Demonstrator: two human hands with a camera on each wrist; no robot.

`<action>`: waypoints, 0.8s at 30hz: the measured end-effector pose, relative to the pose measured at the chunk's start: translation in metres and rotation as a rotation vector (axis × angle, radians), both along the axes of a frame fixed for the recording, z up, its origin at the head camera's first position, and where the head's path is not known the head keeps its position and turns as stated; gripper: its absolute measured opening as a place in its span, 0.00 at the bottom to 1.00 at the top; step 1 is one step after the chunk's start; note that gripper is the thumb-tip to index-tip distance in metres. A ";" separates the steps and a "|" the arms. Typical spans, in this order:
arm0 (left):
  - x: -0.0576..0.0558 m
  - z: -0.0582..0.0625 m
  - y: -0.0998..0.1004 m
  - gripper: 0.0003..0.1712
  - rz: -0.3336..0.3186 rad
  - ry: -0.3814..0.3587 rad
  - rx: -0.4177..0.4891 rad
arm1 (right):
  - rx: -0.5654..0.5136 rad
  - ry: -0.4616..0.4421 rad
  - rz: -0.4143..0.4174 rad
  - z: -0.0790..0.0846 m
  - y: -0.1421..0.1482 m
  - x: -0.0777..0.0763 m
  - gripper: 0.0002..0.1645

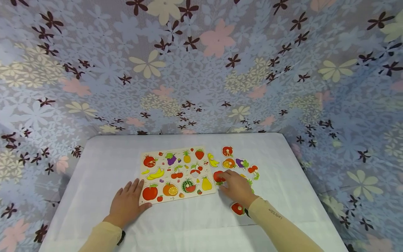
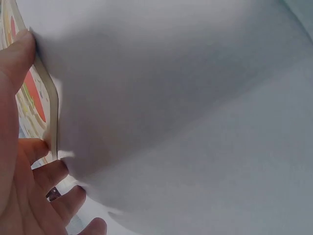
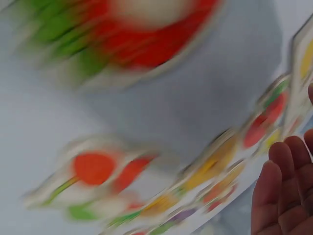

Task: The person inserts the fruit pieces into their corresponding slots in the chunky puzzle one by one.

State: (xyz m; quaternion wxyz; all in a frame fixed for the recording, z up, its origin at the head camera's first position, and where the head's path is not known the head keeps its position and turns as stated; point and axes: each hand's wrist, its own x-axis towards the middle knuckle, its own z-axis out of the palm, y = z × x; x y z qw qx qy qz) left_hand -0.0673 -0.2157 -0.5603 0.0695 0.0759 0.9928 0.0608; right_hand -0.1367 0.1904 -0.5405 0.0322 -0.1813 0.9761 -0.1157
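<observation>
A wooden fruit puzzle board (image 1: 167, 178) lies on the white-covered table. My left hand (image 1: 126, 200) rests at its lower left corner, fingers spread along the left edge and thumb on the front edge. In the left wrist view the thumb (image 2: 22, 51) lies over the board's rim. My right hand (image 1: 237, 187) is just right of the board, with its fingertips over a red apple piece (image 1: 218, 177). Its fingers (image 3: 288, 181) look loosely extended in the right wrist view, beside the apple piece (image 3: 266, 120). A watermelon piece (image 1: 188, 186) with a knob sits in the board.
Loose pieces lie right of the board: bananas (image 1: 212, 160), pomegranate (image 1: 227, 151), orange (image 1: 228, 163), grapes (image 1: 241, 163) and cherries (image 1: 253, 169). A strawberry piece (image 1: 237, 209) lies nearer the front, by the right wrist. My right hand partly hides other pieces. A floral curtain (image 1: 189, 87) surrounds the table.
</observation>
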 end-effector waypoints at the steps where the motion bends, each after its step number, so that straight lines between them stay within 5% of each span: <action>1: 0.001 0.001 0.000 0.58 0.004 -0.003 0.005 | 0.010 -0.008 -0.007 0.000 0.006 0.000 0.25; 9: 0.002 0.006 0.001 0.57 0.033 -0.055 0.033 | -0.001 -0.004 0.006 -0.001 0.031 0.000 0.24; 24: -0.007 0.003 0.006 0.58 0.075 -0.126 0.054 | 0.007 -0.041 0.039 -0.006 0.021 -0.012 0.27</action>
